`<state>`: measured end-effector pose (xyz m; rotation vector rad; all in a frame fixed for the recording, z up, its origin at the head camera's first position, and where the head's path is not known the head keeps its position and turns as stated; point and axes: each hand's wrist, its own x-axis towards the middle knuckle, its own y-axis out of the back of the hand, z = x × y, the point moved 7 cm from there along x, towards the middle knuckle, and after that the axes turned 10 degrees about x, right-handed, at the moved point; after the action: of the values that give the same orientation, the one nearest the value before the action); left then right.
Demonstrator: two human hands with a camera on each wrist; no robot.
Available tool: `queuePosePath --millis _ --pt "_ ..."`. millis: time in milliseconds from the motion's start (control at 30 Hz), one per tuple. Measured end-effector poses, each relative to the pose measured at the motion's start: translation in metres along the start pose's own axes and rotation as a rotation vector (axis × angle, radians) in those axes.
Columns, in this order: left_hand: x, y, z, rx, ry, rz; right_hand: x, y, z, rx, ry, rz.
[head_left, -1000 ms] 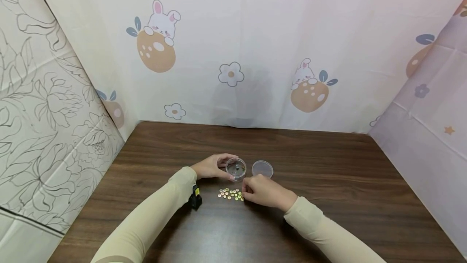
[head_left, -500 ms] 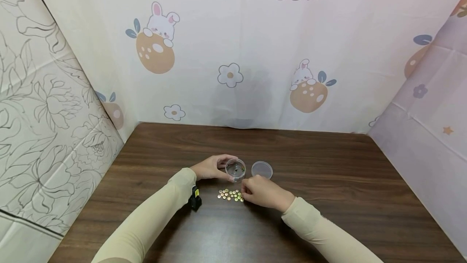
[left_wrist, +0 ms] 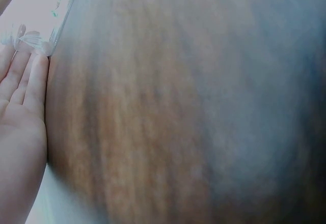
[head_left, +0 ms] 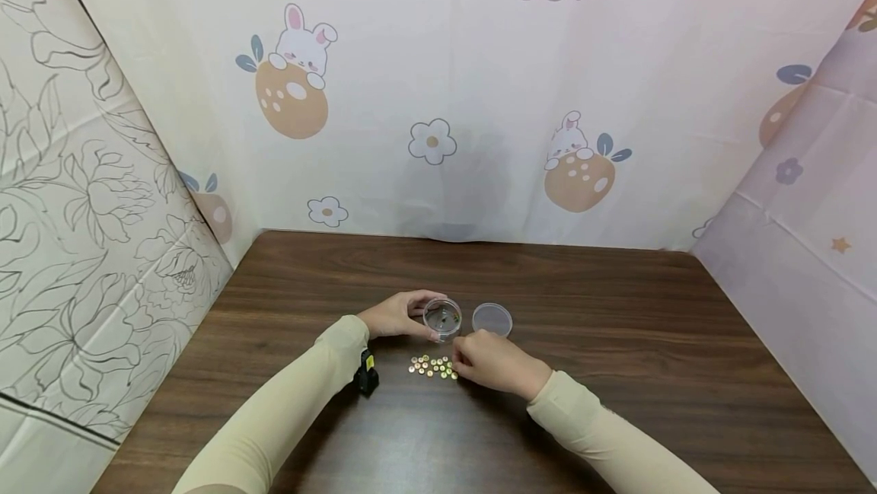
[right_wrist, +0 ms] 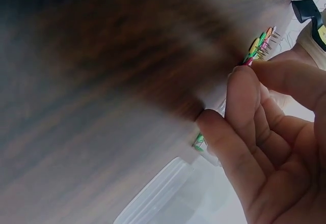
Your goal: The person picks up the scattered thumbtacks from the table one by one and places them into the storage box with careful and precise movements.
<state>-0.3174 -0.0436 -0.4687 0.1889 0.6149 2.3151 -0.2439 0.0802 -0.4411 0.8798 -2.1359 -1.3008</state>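
My left hand holds a clear round plastic box between thumb and fingers, its top uncovered. A few small coloured bits lie inside it. In the left wrist view, the left fingers rest along the box's side. Several thumbtacks lie in front of the box, gold undersides up; the right wrist view shows their coloured heads and upward points. At the right end of this group is my right hand. Its thumb and forefinger pinch a red-edged thumbtack, mostly hidden by the fingertips.
A clear round lid lies on the dark wooden table, right of the box and just behind the right hand. A black device with a yellow mark sits at the left wrist. Printed curtains border the table's back and sides.
The right wrist has shifted very slightly left, while its fingertips stay at the right end of the thumbtacks. The left hand and box keep their place.
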Motion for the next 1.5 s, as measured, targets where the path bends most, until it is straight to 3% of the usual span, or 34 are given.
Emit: queuePosePath --millis 533,867,1233,1500 --pt "0.000 -0.001 0.001 -0.003 -0.013 -0.015 0.000 0.004 0.010 0.161 -0.022 -0.017" --pt "0.001 -0.001 -0.002 -0.009 0.000 -0.007 0.004 0.021 0.017 0.213 -0.044 0.075" --pt "0.000 -0.001 -0.004 0.000 0.010 -0.007 0.011 0.032 0.022 0.180 -0.075 0.223" --pt "0.001 0.000 -0.004 -0.007 0.020 -0.011 0.021 0.036 0.028 0.202 -0.135 0.250"
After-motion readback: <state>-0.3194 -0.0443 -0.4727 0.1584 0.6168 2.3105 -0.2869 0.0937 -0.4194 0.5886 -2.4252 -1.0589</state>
